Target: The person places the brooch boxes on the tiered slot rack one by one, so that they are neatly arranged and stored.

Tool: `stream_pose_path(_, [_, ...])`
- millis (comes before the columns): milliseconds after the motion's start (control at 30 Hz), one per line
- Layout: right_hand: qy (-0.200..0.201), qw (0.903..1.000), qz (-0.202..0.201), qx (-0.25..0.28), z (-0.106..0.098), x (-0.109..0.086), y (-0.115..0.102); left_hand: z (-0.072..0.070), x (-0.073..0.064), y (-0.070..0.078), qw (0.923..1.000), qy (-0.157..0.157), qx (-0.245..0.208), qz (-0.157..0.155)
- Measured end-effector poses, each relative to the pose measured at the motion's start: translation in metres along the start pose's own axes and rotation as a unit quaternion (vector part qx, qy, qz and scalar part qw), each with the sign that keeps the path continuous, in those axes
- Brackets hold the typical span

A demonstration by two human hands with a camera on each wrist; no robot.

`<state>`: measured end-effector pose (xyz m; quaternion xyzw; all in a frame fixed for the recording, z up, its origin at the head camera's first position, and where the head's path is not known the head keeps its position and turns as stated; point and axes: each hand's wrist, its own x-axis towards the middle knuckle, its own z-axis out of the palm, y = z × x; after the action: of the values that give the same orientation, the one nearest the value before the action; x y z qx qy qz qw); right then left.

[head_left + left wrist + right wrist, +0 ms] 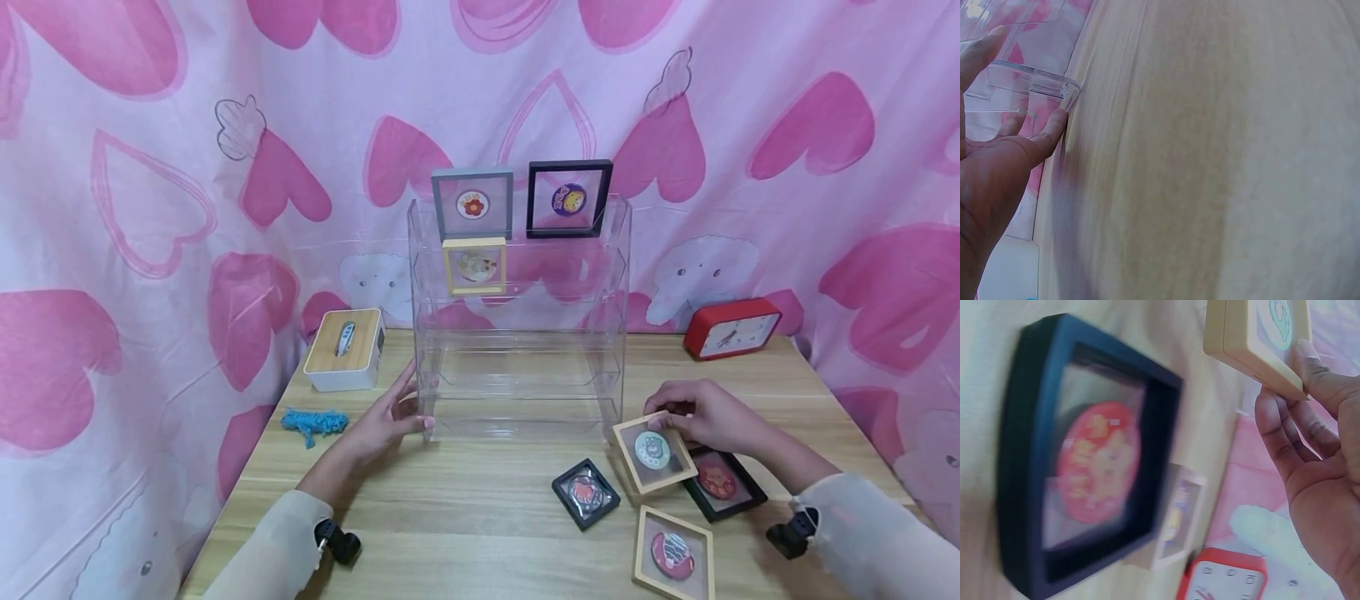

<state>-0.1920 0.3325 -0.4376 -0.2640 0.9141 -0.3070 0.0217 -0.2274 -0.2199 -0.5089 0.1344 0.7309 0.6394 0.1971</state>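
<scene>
In the head view my right hand [708, 412] pinches a light wooden photo frame [628, 457] by its upper corner, thumb on the front. A round green-and-white badge sits inside the frame. The right wrist view shows the thumb and fingertips on that frame [1235, 350]. My left hand [382, 425] touches the lower left side of a clear acrylic display rack [517, 387], its fingers spread and mostly straight. From the left wrist, the thumb and fingers lie against the rack's clear edge [1035, 70]. Grey [435, 204], black [532, 200] and small yellow [447, 268] frames stand on the upper tiers.
A black frame with a red badge [716, 481], a small black frame [585, 493] and a wooden frame [672, 554] lie front right. Another pale frame [1200, 487] shows behind. A red clock [731, 327], tissue box [341, 350] and blue cord [315, 421] flank the rack.
</scene>
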Motion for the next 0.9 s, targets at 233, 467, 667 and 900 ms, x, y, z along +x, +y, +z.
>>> stream_pose_path(233, [0.078,0.9953,-0.04,-0.041,-0.02,0.008,-0.018,-0.001,0.0,-0.001,1.0,0.001,-0.002,0.002])
stream_pose_path(467, [0.157,0.9822,-0.084,-0.06,-0.044,0.027,-0.045,-0.001,0.0,-0.002,1.0,0.001,0.001,0.005])
stream_pose_path(667, [0.229,0.9658,-0.101,-0.069,-0.065,0.051,-0.072,0.0,0.0,-0.001,1.0,0.002,0.003,-0.002])
stream_pose_path(900, [0.277,0.9559,-0.095,-0.023,-0.082,0.083,-0.105,0.0,0.0,-0.001,0.9999,0.007,0.001,-0.009])
